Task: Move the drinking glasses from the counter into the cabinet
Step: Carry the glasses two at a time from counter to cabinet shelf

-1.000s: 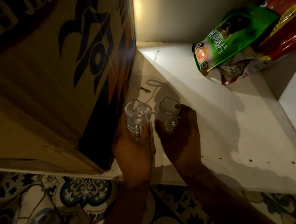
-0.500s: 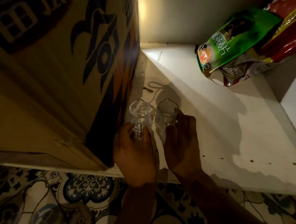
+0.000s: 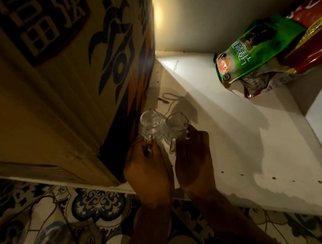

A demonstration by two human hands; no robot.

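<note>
Head camera looked down into a dim cabinet. Two small handled glasses stood touching on the white shelf [image 3: 231, 145], beside a cardboard box [image 3: 64, 77]. Left hand [image 3: 147, 170] pinched the left glass [image 3: 152, 126] by its handle; right hand [image 3: 193, 160] wrapped fingers round the right glass [image 3: 175, 129]. Placement seemed nearly done; letting go likely comes next. Shadow hid the glass bases; snack bags [image 3: 252, 52] were cut off.

two bare forearms come up from the bottom edge, each ending in a bare hand: the left hand [image 3: 147, 170] and the right hand [image 3: 193, 160]. no sleeve, glove, ring, watch or band shows on either. both lie in deep shadow, so finer surface detail cannot be made out.
</note>
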